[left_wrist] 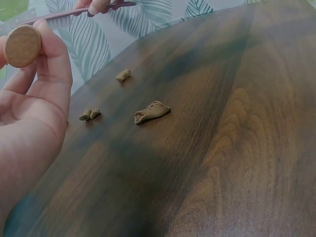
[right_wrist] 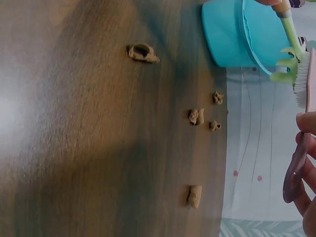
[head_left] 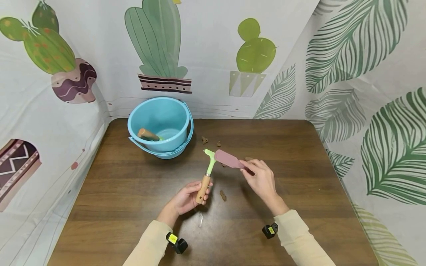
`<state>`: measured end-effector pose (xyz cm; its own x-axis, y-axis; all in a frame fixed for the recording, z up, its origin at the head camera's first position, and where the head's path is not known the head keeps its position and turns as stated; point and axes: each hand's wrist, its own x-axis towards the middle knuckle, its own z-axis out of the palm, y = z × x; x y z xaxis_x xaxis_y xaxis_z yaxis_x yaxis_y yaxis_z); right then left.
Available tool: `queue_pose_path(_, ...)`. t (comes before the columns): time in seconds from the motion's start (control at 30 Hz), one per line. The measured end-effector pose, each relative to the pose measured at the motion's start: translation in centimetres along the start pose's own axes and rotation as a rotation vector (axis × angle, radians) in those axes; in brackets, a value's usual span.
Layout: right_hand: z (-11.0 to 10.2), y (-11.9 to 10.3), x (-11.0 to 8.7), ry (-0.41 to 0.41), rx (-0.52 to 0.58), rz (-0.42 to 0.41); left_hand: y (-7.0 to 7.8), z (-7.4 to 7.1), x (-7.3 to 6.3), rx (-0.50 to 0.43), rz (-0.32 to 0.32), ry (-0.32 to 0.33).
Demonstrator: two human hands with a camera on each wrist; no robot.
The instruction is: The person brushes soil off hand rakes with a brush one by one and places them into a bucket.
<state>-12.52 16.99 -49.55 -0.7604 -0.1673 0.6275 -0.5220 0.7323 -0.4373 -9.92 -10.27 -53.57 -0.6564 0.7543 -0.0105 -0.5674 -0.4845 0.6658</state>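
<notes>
My left hand (head_left: 188, 199) grips the wooden handle of a small hand rake (head_left: 211, 162), its light green head pointing up and away. In the left wrist view the round butt of the wooden handle (left_wrist: 22, 46) shows between thumb and fingers. My right hand (head_left: 261, 179) pinches the handle of a pink brush (head_left: 227, 159) from the right. Seen from the right wrist, white bristles (right_wrist: 302, 81) face the rake's green tines (right_wrist: 285, 69) and seem to touch them. Both tools are held above the table.
Several brown crumbly clumps (head_left: 223, 195) lie scattered on the wooden table (head_left: 133, 221) beneath the hands. A light blue bucket (head_left: 176, 147) stands at the back left, a wooden-handled tool (head_left: 148, 134) leaning inside it. Behind the table hangs a plant-printed cloth (head_left: 213, 55).
</notes>
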Motion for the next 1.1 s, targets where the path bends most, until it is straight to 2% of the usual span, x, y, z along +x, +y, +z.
queue_pose_path(0.17,-0.3,0.4,-0.2,0.001,-0.004,0.005,-0.1,-0.1,-0.1,0.012,-0.006,0.019)
queue_pose_path(0.8,-0.8,0.9,-0.6,-0.009,-0.050,0.019,-0.2,-0.6,-0.4,0.031,0.005,0.013)
queue_pose_path(1.1,-0.9,1.4,-0.6,0.046,-0.042,0.015,0.0,-0.7,-0.6,0.038,0.008,0.022)
